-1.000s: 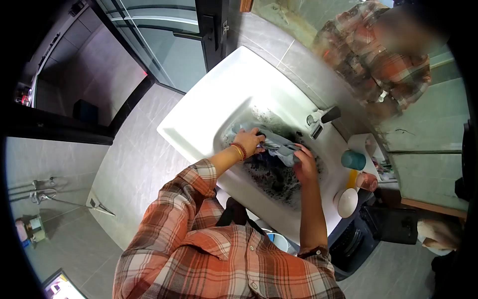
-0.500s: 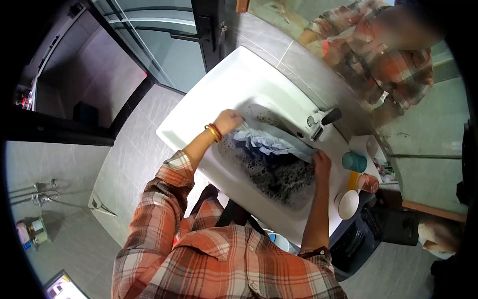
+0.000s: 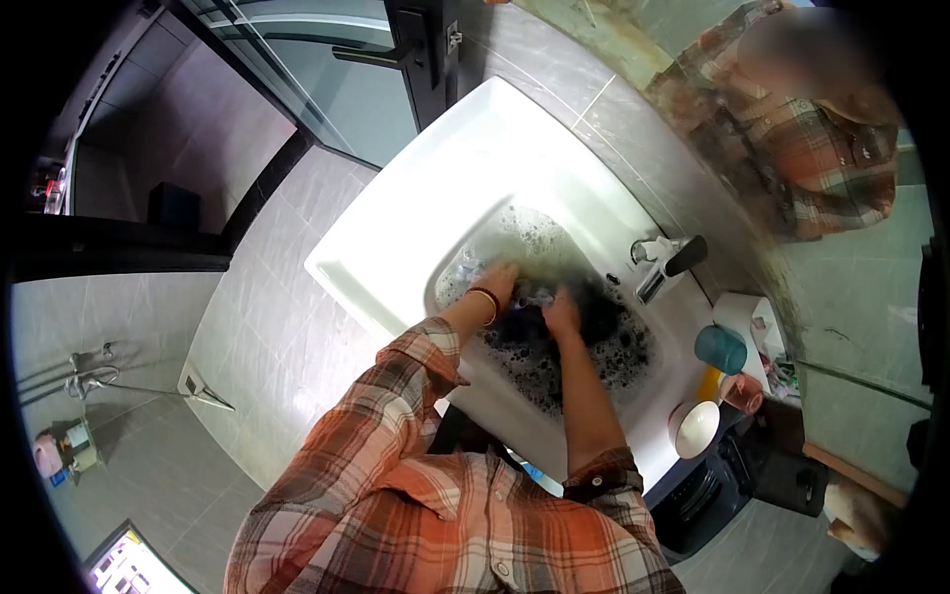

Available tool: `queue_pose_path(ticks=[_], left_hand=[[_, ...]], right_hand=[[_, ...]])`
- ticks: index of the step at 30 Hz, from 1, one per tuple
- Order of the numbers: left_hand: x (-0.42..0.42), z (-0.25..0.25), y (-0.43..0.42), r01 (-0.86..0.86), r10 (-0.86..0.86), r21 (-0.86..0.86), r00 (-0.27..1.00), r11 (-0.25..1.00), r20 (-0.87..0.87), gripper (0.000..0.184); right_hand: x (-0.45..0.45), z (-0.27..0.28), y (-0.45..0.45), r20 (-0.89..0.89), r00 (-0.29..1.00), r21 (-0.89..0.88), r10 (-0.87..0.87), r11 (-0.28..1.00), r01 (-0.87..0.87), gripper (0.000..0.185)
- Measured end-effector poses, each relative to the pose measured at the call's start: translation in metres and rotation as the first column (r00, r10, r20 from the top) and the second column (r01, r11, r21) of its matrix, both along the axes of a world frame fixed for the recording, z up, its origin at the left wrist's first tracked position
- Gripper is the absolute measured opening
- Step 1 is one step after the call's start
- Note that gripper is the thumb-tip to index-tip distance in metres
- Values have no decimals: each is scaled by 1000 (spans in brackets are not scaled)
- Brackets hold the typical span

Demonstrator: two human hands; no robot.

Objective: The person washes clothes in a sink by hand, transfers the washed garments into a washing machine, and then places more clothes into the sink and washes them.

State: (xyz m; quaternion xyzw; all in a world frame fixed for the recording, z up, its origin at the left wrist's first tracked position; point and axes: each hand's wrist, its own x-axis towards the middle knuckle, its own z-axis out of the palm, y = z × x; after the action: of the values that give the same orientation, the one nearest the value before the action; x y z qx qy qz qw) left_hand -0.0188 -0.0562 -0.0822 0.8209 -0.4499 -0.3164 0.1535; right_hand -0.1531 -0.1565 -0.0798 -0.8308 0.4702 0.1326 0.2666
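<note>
A white sink [image 3: 416, 198] holds dark, foamy water [image 3: 534, 366]. A light-blue cloth [image 3: 535, 296] lies mostly under this water, with only small patches showing between and beside my hands. My left hand [image 3: 499, 283], with a bracelet at the wrist, is closed on the cloth near the middle of the basin. Close by on the right, my right hand [image 3: 562, 315] is also closed on it, fingertips partly in the water. Dark fabric or dark water around the hands cannot be told apart.
A chrome faucet [image 3: 658, 272] stands at the sink's back right. On the right edge are a teal cup [image 3: 720, 348], a pink cup [image 3: 740, 393] and a white bowl [image 3: 694, 429]. A dark bin [image 3: 703, 510] stands below them. A mirror [image 3: 841, 287] is behind.
Both hands have come together toward the basin's middle and lowered into the water. The cloth, stretched between them before, is now bunched and mostly submerged. The view has shifted slightly.
</note>
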Motion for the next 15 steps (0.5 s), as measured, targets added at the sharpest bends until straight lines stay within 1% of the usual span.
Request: queue_pose_path(ticks=[1, 2, 3, 4, 5, 6, 7, 8, 11, 12, 13, 14, 15], left_hand=[[-1, -5, 2, -15, 16, -37, 1000, 999, 18, 38], [2, -9, 4, 16, -15, -25, 999, 1000, 38, 41], [9, -2, 5, 49, -48, -13, 997, 999, 60, 43], [18, 8, 5, 82, -82, -5, 993, 997, 84, 45], [27, 20, 9, 111, -112, 38, 993, 993, 31, 46], [36, 36, 14, 143, -142, 78, 990, 987, -22, 47], [44, 59, 18, 178, -171, 114, 983, 977, -73, 49], [49, 99, 21, 318, -325, 183, 946, 930, 5, 45], [56, 147, 24, 413, -405, 161, 911, 897, -78, 37], [54, 187, 29, 282, -277, 10, 948, 959, -154, 31], [58, 192, 31, 292, -308, -193, 950, 937, -60, 30], [61, 199, 32, 250, -294, -273, 947, 929, -131, 31], [62, 221, 33, 204, -285, -348, 937, 915, -202, 31]], right_hand=[[-4, 0, -3, 61, 998, 18, -34, 999, 33, 47], [-10, 2, -7, 122, 990, 40, -69, 997, 65, 45], [-16, 8, -10, 184, 977, 63, -106, 993, 96, 44], [-23, 24, -10, 391, 906, 109, -164, 985, 131, 38], [-31, 43, -14, 455, 861, 136, -227, 973, 184, 36], [-35, 76, -15, 515, 807, 166, -288, 958, 235, 34], [-42, 97, -19, 540, 778, 173, -320, 947, 269, 32], [-49, 115, -24, 565, 747, 181, -350, 936, 301, 29], [-63, 166, -27, 701, 602, 240, -383, 921, 306, 27], [-66, 185, -26, 722, 534, 328, -441, 897, 296, 26], [-70, 204, -24, 730, 466, 416, -499, 866, 277, 25], [-73, 222, -21, 729, 398, 499, -558, 830, 249, 24], [-71, 239, -16, 731, 355, 535, -583, 812, 231, 24]])
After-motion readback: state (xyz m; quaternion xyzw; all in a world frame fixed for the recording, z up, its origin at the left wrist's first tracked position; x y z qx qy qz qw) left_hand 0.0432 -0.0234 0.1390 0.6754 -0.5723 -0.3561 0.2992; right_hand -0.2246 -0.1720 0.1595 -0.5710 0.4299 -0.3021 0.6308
